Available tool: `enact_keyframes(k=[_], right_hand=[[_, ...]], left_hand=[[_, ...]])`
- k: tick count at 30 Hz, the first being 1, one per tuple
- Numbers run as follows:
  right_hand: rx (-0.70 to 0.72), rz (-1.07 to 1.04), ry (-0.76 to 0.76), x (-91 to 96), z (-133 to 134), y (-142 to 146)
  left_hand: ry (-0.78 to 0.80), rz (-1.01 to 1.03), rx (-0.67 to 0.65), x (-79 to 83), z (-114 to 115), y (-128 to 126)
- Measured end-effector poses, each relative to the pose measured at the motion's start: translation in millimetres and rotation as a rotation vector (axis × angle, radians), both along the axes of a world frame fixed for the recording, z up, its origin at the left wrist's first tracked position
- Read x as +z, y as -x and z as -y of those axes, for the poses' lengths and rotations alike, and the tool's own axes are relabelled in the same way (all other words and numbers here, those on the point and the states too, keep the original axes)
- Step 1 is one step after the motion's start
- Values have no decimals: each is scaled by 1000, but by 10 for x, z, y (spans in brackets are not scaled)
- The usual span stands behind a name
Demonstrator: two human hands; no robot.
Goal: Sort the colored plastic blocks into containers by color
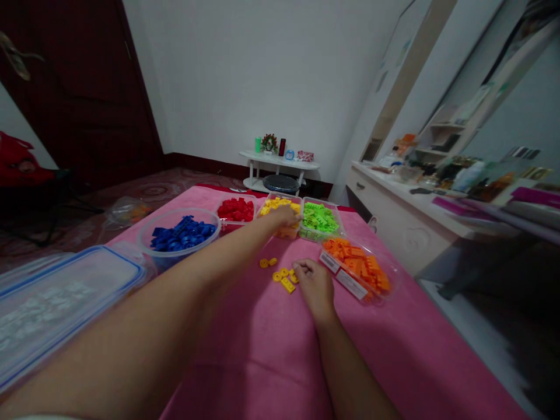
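Note:
My left hand reaches over the far clear box of yellow building blocks; its fingertips are too small and hidden to read. Closer to me, my right hand rests on the pink cloth with its fingers curled together. Beside its fingertips lies a round yellow piece, and whatever the fingers may hold is hidden. Loose near it are a yellow rectangular block and several small round yellow pieces. Two more round yellow pieces sit a little to the left.
Around the pink-covered table stand a tub of blue blocks, a box of red blocks, a box of green blocks and a tilted box of orange blocks. A blue-rimmed clear container with pale pieces lies at left.

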State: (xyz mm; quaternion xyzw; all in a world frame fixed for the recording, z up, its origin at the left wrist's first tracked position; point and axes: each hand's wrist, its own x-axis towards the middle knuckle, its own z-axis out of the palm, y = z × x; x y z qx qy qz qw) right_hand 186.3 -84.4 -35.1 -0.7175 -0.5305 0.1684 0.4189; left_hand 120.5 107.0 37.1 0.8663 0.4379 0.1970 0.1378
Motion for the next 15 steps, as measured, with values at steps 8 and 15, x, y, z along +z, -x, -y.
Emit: enact_keyframes(k=[8, 15], right_hand=[[19, 57, -98, -75, -57, -62], [66, 13, -167, -105, -76, -84]], left_hand=[[-191, 374, -149, -252, 1020, 422], [-49, 560, 95, -574, 1313, 1053]])
